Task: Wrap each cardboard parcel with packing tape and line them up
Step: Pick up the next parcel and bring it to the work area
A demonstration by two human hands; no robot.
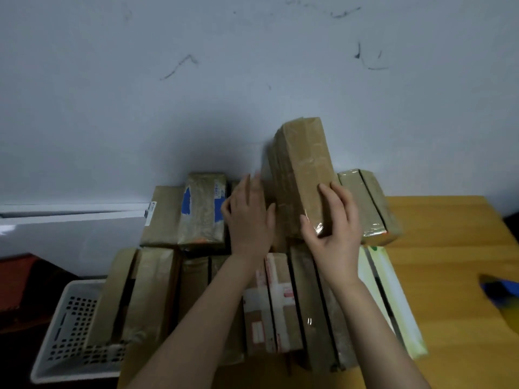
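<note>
A tall brown taped parcel (302,169) stands tilted on end at the back of the wooden table (449,248), near the wall. My right hand (334,228) grips its lower right edge, thumb and fingers wrapped round it. To its left my left hand (250,217) is flat, fingers straight, against the parcels behind it. Several taped parcels stand in a back row, one with blue marks (203,209) and one at the right (368,203). A front row of parcels (283,301) lies under my forearms.
A white perforated plastic basket (67,332) sits low at the left beside the table. A pale green and white parcel (393,299) ends the front row on the right. A dark blue object (500,290) shows at the right edge. The grey wall rises right behind the parcels.
</note>
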